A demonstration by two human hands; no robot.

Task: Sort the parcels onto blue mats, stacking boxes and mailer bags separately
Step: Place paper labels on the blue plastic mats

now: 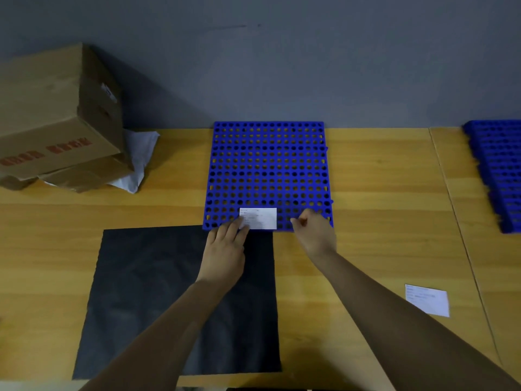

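A light-brown wooden desk [380,193] stands against a grey wall [282,66]. At the middle of the desk's far edge, touching the wall, lies a square blue plastic mat pierced with rows of round holes [267,165]. It carries no parcel, only a small white printed paper label [262,218] lying on its near edge.

The left hand [225,249] reaches to the mat's near edge. Its fingers [239,224] are straight and close together, and their tips rest on the label's near-left corner. The right hand [315,232] sits at the same near edge, just right of the label. Its fingers [300,221] are curled with the thumb pointing toward the label, and it cannot be told whether they pinch the mat's rim or hold nothing.

A second blue perforated plastic mat [499,170] lies at the desk's right edge, cut off by the frame and well apart from the first.

The parcels are piled at the far-left corner. A large brown cardboard box with red print on its side [48,114] sits tilted on a flatter, crushed brown cardboard box [84,173]. A crumpled white plastic mailer bag [141,153] sticks out from under and behind them, toward the wall.

A flat black rectangular sheet [155,292] covers the near-left part of the desk, under the left forearm, and its far-right corner meets the first mat's near edge. A second white printed paper label [427,300] lies alone on the bare wood toward the near-right corner.
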